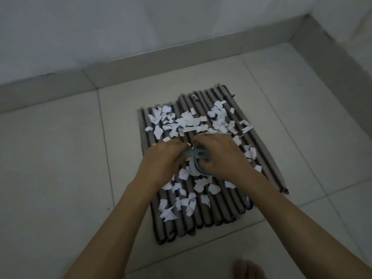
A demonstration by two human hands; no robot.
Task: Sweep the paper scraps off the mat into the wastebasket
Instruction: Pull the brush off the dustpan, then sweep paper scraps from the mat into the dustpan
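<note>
Gripping blue dustpan above unlabelled scraps

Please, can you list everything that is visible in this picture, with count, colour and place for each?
ribbed grey fabric mat: one, grey with dark edges, on the floor, centre.
torn white paper scraps: many, white, scattered over the mat.
small blue-grey plastic tool: one, blue-grey, between both hands, partly hidden.
pale floor tiles: several, off-white, around the mat.
grey skirting strip: grey, along the wall.
bare foot: one, bottom edge.
left hand: holds the tool.
right hand: fingers grip the tool.
</note>
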